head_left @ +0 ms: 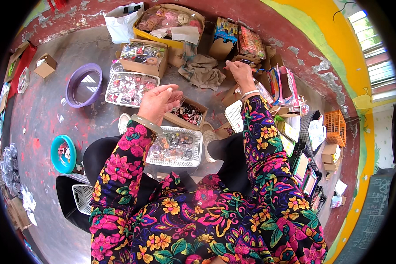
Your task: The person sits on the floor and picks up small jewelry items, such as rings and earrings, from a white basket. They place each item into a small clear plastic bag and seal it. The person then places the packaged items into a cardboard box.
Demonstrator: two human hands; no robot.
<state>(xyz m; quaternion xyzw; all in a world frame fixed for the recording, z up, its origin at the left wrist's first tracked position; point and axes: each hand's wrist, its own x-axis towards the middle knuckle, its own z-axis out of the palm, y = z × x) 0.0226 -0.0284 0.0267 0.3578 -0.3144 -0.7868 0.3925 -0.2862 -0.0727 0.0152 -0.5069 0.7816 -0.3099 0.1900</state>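
My left hand [160, 104] is raised above the baskets, its fingers loosely bent and a little apart, with nothing visible in them. Farther forward and to the right, my right hand [241, 75] is closed in a pinch near the boxes by the wall. A tiny reddish bit shows at its fingertips, too small to name. Between my knees sits a white plastic basket [197, 149] of small clear-wrapped items. Beyond it lies a cardboard box [174, 119] of dark, tangled small pieces. A second white basket [111, 99], full of pink and red packets, stands just past my left hand.
A purple basin [70, 91] and a teal basin [53, 155] stand on the floor at left. Crumpled cloth [202, 72] lies ahead, near an open carton [156, 69] of packets. Along the right wall are an orange crate [334, 127] and a dark basket [310, 125].
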